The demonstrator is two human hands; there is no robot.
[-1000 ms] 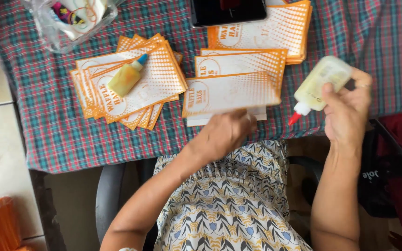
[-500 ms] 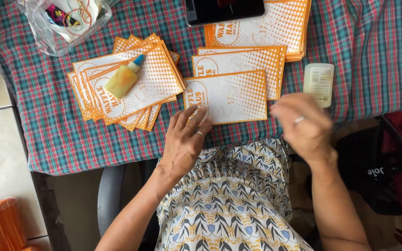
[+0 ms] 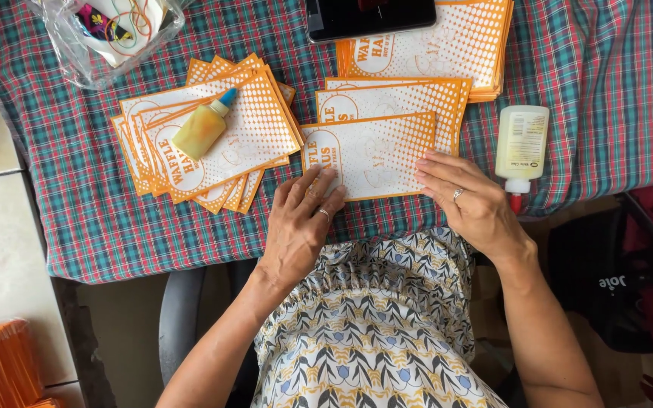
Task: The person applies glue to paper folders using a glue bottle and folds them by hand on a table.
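An orange-and-white dotted paper sheet [image 3: 372,155] lies flat at the near edge of the plaid-covered table [image 3: 85,211]. My left hand [image 3: 300,227] rests with spread fingers on its lower left corner. My right hand [image 3: 466,200], wearing a ring, presses flat on its right edge. A pale glue bottle with a red tip [image 3: 521,143] lies on the cloth just right of my right hand, untouched.
A fanned pile of the same sheets [image 3: 258,132] sits to the left with a small yellow glue bottle [image 3: 202,128] on top. More stacks [image 3: 447,53] lie behind, partly under a dark tablet [image 3: 372,15]. A clear bag of small items [image 3: 107,34] is at far left.
My right hand has laid the glue bottle down on the cloth and moved onto the sheet's right edge. My left hand came up from the table edge onto the sheet.
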